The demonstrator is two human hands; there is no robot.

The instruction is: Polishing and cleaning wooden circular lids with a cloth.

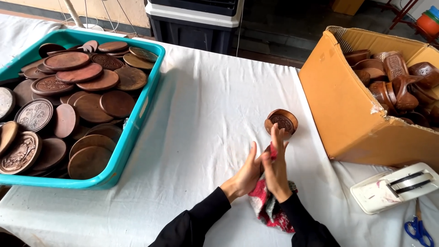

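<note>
My left hand and my right hand are pressed together palm to palm, fingers stretched upward, above the white tablecloth. A red and white patterned cloth is clamped between them and hangs down over my right wrist. Whether something thin sits inside the cloth I cannot tell. Just beyond my fingertips a small round carved wooden piece lies on the table, apart from both hands.
A teal plastic tub at the left holds several round wooden discs, plain and carved. At the right an open cardboard box holds carved wooden pieces. A white device and blue-handled scissors lie at the near right.
</note>
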